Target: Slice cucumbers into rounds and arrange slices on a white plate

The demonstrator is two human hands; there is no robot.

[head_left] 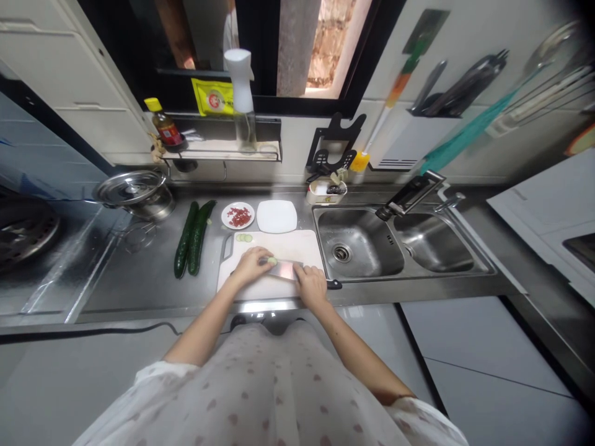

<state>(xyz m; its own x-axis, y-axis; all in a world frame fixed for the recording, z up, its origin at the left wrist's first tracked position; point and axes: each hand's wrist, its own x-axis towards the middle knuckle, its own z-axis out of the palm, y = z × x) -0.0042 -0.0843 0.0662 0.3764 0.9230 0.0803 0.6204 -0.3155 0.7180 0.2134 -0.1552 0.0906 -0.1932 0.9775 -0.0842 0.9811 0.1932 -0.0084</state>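
Note:
A white cutting board (297, 245) lies on the steel counter in front of me. My right hand (310, 284) is closed around the handle of a knife (284, 270), whose broad blade points left over the board. My left hand (252, 265) is closed on a small green piece (271, 261), apparently cucumber, at the blade's tip. Several pale green slices (244, 238) lie at the board's upper left. Two whole dark green cucumbers (198, 240) rest on the counter to the left of the board.
Behind the board stand a plate of chopped red pieces (238, 215) and a white square plate (277, 216). A lidded pot (139, 195) is at the left, a double sink (360, 244) at the right. Another black handle (334, 284) sticks out at the board's right edge.

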